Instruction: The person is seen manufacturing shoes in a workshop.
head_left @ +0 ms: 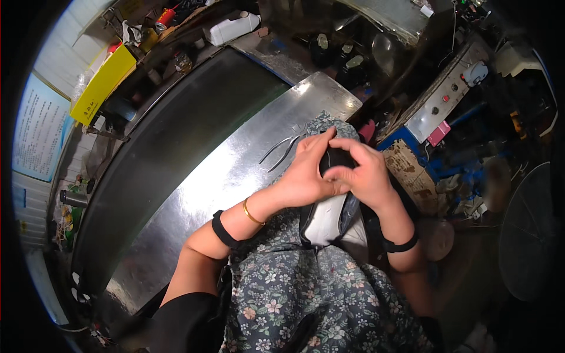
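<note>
A black shoe (pixel 329 219) with a white insole lies over my lap, its opening toward me. My left hand (pixel 309 169) is over the left side of the shoe, fingers pressed together and pointing away, thumb reaching across to the right. My right hand (pixel 369 175) curls in from the right, thumb and forefinger bent into a loop. The two hands meet above the shoe's front part; whatever is between their fingertips is too small or hidden to make out. Pliers (pixel 287 149) with thin dark handles lie on the metal tabletop (pixel 206 170), just left of my left hand.
A long dark belt (pixel 182 112) runs along the left beside the metal top. A white plastic jug (pixel 234 28) and a yellow box (pixel 105 82) stand on the far shelf. At the right are a control panel with buttons (pixel 445 99) and a round fan guard (pixel 527 229).
</note>
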`<act>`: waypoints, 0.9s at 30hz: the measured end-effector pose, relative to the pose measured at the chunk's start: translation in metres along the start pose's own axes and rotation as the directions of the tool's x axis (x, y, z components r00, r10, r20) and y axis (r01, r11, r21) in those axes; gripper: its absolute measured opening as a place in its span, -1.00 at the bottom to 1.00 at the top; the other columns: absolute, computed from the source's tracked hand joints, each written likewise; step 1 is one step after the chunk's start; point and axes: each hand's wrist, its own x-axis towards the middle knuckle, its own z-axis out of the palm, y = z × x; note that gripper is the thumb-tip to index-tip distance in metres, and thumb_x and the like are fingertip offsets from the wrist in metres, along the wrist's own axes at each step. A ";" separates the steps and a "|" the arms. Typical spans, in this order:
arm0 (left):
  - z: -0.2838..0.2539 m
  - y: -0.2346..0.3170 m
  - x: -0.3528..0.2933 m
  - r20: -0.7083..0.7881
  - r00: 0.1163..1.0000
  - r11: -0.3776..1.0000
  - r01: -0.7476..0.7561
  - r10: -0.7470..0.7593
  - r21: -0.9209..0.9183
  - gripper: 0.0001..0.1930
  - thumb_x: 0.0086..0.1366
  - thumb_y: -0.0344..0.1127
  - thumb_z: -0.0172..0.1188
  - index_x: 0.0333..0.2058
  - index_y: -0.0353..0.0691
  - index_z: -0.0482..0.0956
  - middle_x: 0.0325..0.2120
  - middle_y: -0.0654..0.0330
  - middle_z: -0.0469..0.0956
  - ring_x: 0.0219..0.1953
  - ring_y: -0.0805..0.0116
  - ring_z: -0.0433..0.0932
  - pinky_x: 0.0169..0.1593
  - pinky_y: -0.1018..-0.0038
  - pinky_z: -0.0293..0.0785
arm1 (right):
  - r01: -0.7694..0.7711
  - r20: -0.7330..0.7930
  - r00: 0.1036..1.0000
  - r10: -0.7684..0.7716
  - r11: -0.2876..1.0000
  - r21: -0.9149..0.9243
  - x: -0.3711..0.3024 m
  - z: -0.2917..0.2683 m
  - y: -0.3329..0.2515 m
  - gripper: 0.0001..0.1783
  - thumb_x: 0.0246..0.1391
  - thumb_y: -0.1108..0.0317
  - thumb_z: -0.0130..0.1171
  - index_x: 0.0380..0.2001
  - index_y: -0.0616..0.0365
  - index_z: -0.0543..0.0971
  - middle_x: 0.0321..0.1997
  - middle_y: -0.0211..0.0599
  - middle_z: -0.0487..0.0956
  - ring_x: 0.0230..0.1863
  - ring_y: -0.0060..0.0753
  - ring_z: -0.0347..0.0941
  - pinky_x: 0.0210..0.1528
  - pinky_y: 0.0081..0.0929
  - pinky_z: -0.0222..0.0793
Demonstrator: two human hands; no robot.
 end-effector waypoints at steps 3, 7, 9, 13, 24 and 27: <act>0.011 -0.017 -0.005 -0.142 0.984 0.993 -0.113 0.109 -0.019 0.08 0.06 -0.19 0.51 0.42 -0.29 -0.03 0.38 -0.21 0.05 0.42 -0.12 0.08 0.43 0.20 0.04 | 0.003 0.029 1.000 -0.008 0.984 0.179 -0.020 -0.001 0.024 -0.44 0.10 0.37 0.33 0.17 0.28 0.47 0.20 0.03 0.51 0.26 -0.07 0.44 0.26 -0.29 0.34; 0.017 -0.018 0.004 -0.093 0.991 0.991 -0.107 0.099 -0.080 -0.01 0.11 -0.20 0.48 0.39 -0.28 0.03 0.43 -0.32 -0.18 0.49 -0.17 -0.15 0.45 0.16 -0.01 | -0.148 0.098 0.987 0.125 0.949 0.279 -0.029 -0.009 0.032 -0.47 0.15 0.42 0.25 0.19 0.30 0.46 0.23 0.04 0.50 0.28 -0.06 0.42 0.28 -0.29 0.32; 0.017 -0.015 0.006 -0.075 0.993 0.995 -0.092 0.088 -0.049 -0.04 0.12 -0.20 0.47 0.38 -0.28 0.06 0.42 -0.34 -0.18 0.49 -0.20 -0.14 0.45 0.15 -0.01 | -0.135 0.064 0.990 0.123 0.964 0.228 -0.029 -0.010 0.027 -0.48 0.14 0.43 0.26 0.17 0.30 0.47 0.21 0.04 0.51 0.27 -0.05 0.44 0.27 -0.29 0.33; 0.021 -0.015 0.003 -0.082 0.984 0.988 -0.156 0.156 0.001 -0.10 0.14 -0.25 0.44 0.34 -0.32 0.10 0.40 -0.39 -0.12 0.47 -0.30 -0.12 0.45 0.09 -0.03 | -0.088 -0.023 0.995 0.092 0.987 0.133 -0.033 -0.003 0.019 -0.52 0.12 0.46 0.26 0.13 0.32 0.51 0.17 0.08 0.54 0.23 -0.01 0.47 0.25 -0.29 0.36; -0.004 0.009 0.002 0.021 0.947 0.920 -0.317 0.321 0.231 -0.17 -0.02 -0.27 0.41 0.25 -0.20 0.24 0.24 -0.07 0.28 0.37 -0.14 0.17 0.35 -0.38 -0.23 | 0.179 -0.132 0.974 -0.186 0.982 -0.058 -0.042 -0.008 0.000 -0.27 0.03 0.27 0.36 0.23 0.23 0.33 0.36 0.32 0.25 0.38 0.29 0.20 0.37 0.05 0.14; -0.010 0.012 0.004 0.009 0.955 0.925 -0.290 0.297 0.247 -0.16 -0.09 -0.21 0.47 0.21 -0.14 0.30 0.15 0.04 0.37 0.34 -0.05 0.23 0.33 -0.41 -0.23 | 0.244 -0.059 0.964 -0.258 0.954 -0.174 -0.056 -0.007 -0.020 -0.23 -0.14 0.00 0.49 0.09 0.10 0.42 0.43 0.46 0.04 0.44 0.57 -0.07 0.39 0.36 -0.09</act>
